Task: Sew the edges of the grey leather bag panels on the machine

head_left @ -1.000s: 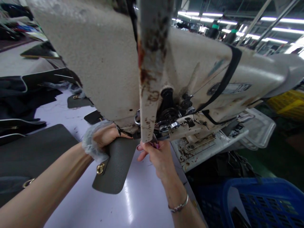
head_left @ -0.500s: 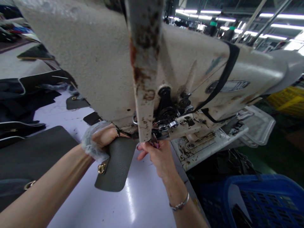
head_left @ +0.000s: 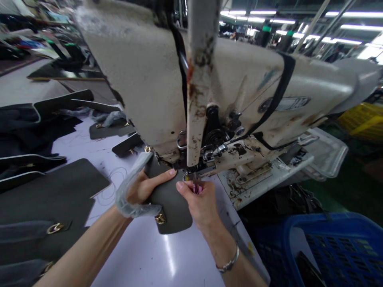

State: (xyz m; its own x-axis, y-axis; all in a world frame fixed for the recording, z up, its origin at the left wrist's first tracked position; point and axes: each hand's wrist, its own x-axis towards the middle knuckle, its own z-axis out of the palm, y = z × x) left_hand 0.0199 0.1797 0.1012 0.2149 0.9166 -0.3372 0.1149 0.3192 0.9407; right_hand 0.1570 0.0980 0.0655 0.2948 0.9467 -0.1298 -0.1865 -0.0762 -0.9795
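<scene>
My left hand [head_left: 143, 187] grips a dark grey leather panel [head_left: 172, 205] from the left, its thumb stretched across the upper face. A plastic-wrapped handle [head_left: 121, 205] loops around that hand, fixed to the panel by gold-coloured metal fittings [head_left: 160, 218]. The panel's upper edge lies close under the sewing machine head [head_left: 143, 79]. Closed fingers of my right hand [head_left: 202, 203] hold small pink-handled scissors [head_left: 196, 188], mostly hidden in the palm. Their metal blades point up, near the machine's presser foot area, at the panel's right edge.
More dark leather panels [head_left: 60, 187] with wrapped handles lie on the white table [head_left: 143, 255] at left. A blue plastic basket [head_left: 335, 217] stands low at right. Behind it is a clear plastic tray [head_left: 329, 153]. A rusty upright bar [head_left: 199, 91] crosses in front of the machine.
The panel has swung and shifted right, in front of the machine. My left hand has moved right with it, its thumb now visible. My right hand stays nearby, still holding the scissors.
</scene>
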